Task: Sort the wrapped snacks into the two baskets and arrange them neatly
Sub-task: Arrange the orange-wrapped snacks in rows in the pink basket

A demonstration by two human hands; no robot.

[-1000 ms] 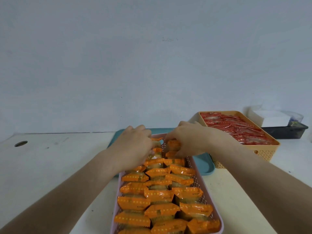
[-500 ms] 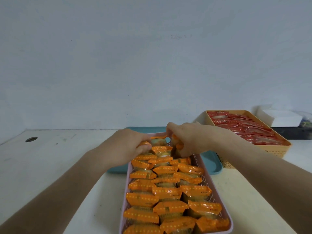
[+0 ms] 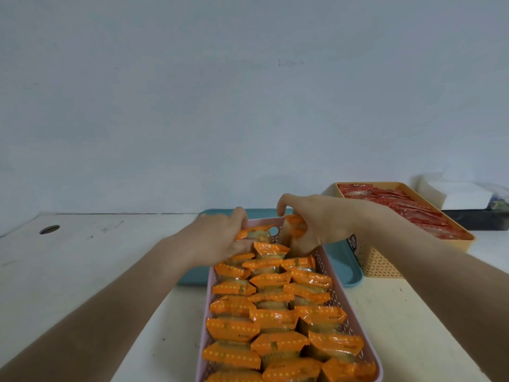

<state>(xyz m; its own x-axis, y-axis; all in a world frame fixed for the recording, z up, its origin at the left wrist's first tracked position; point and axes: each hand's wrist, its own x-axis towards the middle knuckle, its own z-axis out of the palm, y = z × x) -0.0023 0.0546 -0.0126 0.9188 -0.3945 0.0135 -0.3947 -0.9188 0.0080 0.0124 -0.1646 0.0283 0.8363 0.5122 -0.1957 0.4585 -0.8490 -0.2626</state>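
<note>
Orange snack pinched in right fingers; left fingers grip another.

Pink basket: near end cut off by bottom edge | teal tray: mostly hidden behind basket, hands | black bin: cut off at right edge, contents blurred

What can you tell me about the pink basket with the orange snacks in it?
The pink basket is long, narrow, plastic-looking, with perforated walls. It lies on the pale table, its far end over a teal tray. Orange-wrapped snacks fill it in about three rows. The left hand and right hand handle packets at its far end.
</note>
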